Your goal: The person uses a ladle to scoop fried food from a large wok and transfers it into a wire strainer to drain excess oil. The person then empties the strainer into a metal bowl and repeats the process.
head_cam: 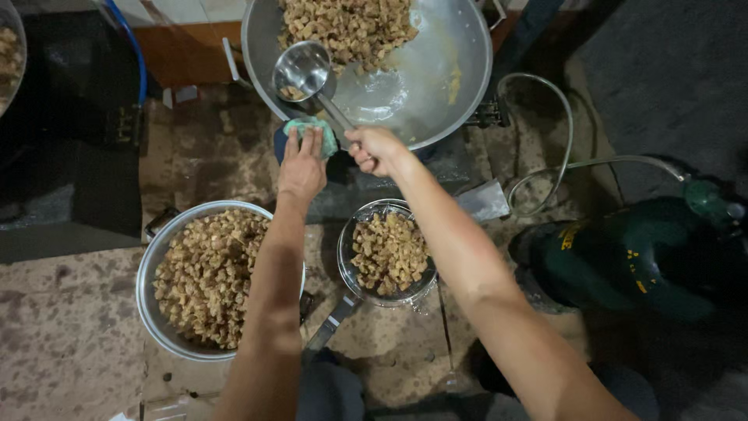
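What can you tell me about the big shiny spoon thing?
The ladle is shiny silver metal, with a deep round bowl and a long thin handle. Its bowl sits inside the big metal wok, by the near rim, with a few brown fried chunks in it. The handle slants down to the right hand, which grips its end. The left hand is beside it, pressing a green cloth on the wok's edge.
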